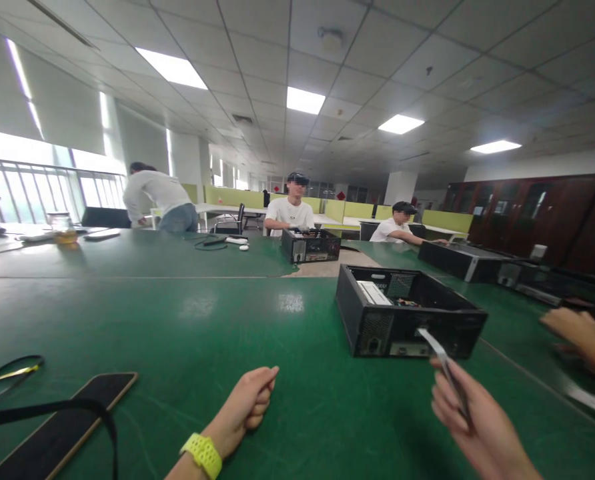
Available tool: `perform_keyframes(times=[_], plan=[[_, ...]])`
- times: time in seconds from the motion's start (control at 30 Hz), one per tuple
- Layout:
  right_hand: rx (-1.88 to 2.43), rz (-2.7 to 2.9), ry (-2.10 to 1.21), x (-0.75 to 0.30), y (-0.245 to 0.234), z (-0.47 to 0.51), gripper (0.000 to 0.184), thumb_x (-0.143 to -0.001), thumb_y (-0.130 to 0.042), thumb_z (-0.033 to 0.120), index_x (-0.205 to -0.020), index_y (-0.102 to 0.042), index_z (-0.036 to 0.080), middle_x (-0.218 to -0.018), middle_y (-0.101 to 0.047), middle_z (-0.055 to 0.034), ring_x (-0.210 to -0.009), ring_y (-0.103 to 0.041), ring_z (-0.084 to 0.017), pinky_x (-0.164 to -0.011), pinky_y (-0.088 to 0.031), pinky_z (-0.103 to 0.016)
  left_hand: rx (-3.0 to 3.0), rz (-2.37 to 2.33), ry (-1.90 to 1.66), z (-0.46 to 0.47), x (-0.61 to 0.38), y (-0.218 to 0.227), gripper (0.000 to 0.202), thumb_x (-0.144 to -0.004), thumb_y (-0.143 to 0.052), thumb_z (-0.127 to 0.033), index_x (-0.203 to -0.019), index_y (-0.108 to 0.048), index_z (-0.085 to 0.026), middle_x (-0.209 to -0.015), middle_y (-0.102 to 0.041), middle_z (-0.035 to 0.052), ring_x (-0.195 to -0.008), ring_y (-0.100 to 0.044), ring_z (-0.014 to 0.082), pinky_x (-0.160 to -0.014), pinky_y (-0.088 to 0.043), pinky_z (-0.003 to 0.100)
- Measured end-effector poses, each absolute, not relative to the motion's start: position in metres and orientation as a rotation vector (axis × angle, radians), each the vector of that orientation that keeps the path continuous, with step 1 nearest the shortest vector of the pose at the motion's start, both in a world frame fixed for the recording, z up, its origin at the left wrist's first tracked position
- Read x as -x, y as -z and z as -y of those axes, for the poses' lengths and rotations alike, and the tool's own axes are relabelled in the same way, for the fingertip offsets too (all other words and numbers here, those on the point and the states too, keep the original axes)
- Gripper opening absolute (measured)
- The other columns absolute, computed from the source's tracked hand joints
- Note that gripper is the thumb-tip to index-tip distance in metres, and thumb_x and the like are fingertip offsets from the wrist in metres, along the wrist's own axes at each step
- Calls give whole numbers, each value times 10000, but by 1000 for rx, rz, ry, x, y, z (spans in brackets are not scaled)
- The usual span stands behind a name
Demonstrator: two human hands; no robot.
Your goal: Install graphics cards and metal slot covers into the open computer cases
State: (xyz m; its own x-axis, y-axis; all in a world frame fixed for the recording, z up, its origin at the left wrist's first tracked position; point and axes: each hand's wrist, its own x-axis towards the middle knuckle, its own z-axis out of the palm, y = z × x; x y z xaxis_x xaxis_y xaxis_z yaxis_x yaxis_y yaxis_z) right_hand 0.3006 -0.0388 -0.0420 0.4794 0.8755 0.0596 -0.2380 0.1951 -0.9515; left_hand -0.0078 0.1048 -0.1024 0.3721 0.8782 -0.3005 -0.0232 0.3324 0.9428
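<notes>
My left hand (247, 403) rests on the green table (187, 333) with its fingers curled into a loose fist and nothing in it; a yellow band sits on that wrist. My right hand (470, 417) is closed around a thin flat metal strip (440, 357) that points up toward the open black computer case (407, 313) just beyond it. The strip's tip overlaps the case's near face; I cannot tell whether they touch.
A phone (72, 420) and black straps (7, 380) lie at the near left. Another person's hand (577, 333) reaches in from the right. Two seated people work on other cases (310, 245) across the tables; a third person bends over at far left.
</notes>
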Motion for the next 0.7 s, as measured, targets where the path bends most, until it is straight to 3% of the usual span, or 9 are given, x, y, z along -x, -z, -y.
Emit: perform_keyframes(times=[0.1, 0.23, 0.43, 0.7], plan=[[1077, 636, -883, -332, 16, -33, 249, -804, -593, 322, -1006, -582, 177, -605, -452, 65, -421, -355, -28, -383, -263, -164, -1096, -1034, -718, -104, 7, 104, 529, -593, -623, -661, -669, -354, -212, -431, -214, -137, -377, -101, 24, -354, -48, 160], [1276, 518, -928, -339, 18, -60, 150, -789, -582, 238, -873, -576, 113, -570, -502, 29, -406, -424, -62, -358, -269, -176, -1102, -1029, -719, -105, 8, 108, 525, -607, -611, -666, -669, -351, -214, -427, -218, -137, -371, -100, 26, -342, -64, 161], [1132, 487, -932, -317, 63, -20, 291, -725, -674, 410, -806, -539, 164, -521, -470, 68, -413, -394, -51, -387, -303, -167, -1132, -1031, -719, -104, 7, 109, 531, -605, -611, -680, -670, -364, -214, -428, -225, -133, -377, -105, 31, -340, -67, 161], [1228, 509, -698, -266, 77, 5, 507, -628, -654, 648, -785, -576, 172, -431, -428, 65, -383, -339, -55, -362, -257, -178, -1158, -1033, -705, -106, 7, 115, 543, -612, -581, -712, -663, -369, -215, -419, -237, -129, -363, -116, 34, -330, -72, 170]])
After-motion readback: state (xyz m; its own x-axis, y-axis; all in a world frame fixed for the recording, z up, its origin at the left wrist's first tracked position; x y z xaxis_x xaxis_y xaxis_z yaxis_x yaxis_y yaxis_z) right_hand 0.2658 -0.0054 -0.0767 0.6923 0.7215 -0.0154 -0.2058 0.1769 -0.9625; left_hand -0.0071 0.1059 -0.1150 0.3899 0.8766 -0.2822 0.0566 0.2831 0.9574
